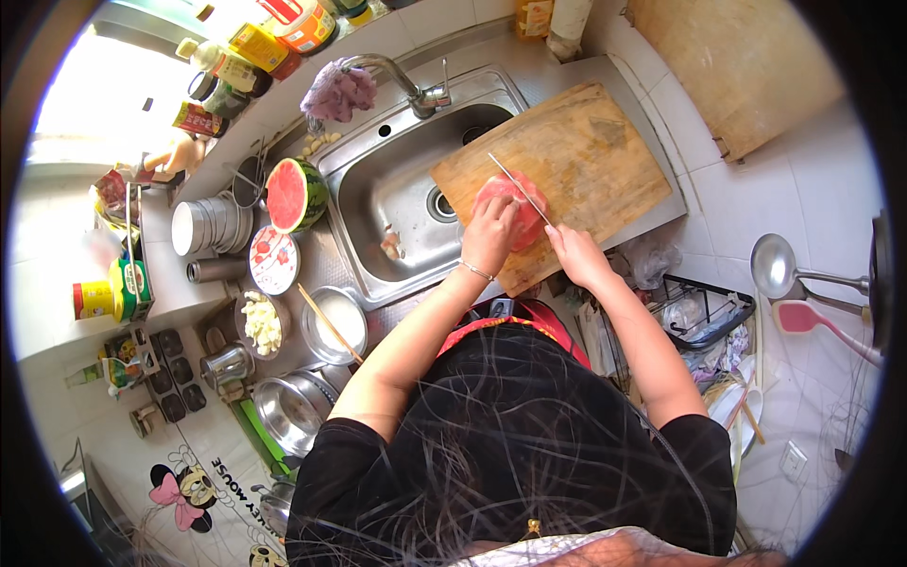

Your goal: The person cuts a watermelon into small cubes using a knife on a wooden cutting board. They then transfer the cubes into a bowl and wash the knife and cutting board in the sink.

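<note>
A round piece of red watermelon flesh [533, 225] lies on a wooden cutting board [602, 163], close to the board's sink-side edge. My left hand [490, 230] rests on top of the piece with its fingers bent. In my right hand [579, 256] is the handle of a knife [509, 172], which is seen nearly edge-on. The blade crosses the flesh to the right of my left fingers and extends past its far side. How deep the edge sits cannot be told. A cut watermelon half [287, 191] stands left of the sink, its red face turned outward.
The board overlaps the right part of a steel sink [375, 198], where scraps lie. A cloth [340, 92] hangs on the faucet [418, 96]. Left are a patterned plate [274, 260], a bowl of pale pieces [261, 324] and a pot [333, 326] with chopsticks across it.
</note>
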The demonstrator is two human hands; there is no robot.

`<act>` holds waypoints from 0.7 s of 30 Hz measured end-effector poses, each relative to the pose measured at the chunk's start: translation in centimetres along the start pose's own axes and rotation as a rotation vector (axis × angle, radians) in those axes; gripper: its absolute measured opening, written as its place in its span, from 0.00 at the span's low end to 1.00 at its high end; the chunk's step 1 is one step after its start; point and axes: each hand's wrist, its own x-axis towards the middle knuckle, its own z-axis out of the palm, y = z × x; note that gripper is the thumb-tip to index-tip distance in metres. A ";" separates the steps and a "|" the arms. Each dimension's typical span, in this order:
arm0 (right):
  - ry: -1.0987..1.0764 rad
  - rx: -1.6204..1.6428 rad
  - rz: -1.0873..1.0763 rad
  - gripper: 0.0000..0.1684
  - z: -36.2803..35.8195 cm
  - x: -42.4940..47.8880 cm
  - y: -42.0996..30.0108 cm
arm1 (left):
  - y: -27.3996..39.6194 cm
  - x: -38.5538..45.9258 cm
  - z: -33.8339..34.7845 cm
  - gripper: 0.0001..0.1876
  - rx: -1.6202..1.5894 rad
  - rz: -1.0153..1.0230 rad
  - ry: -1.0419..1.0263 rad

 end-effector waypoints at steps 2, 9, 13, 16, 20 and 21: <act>0.014 0.080 -0.050 0.31 1.9 1.3 2.6 | 0.0 -0.3 0.1 0.20 -0.002 0.002 0.000; 0.028 0.253 -0.093 0.32 0.9 1.0 1.9 | -0.4 -0.3 0.4 0.22 -0.010 0.030 0.030; 0.029 0.212 -0.092 0.32 0.0 0.1 1.1 | -0.2 0.1 -0.1 0.21 -0.191 -0.112 0.080; 0.056 0.169 -0.093 0.32 0.6 -0.1 1.7 | 0.0 1.8 -0.7 0.17 -0.184 -0.104 0.202; 0.045 0.165 -0.077 0.32 0.5 -0.7 1.7 | 0.1 3.5 -2.0 0.15 -0.112 -0.020 0.207; 0.039 0.171 -0.073 0.32 0.3 -0.9 1.6 | 0.1 3.5 -2.4 0.15 -0.145 -0.060 0.240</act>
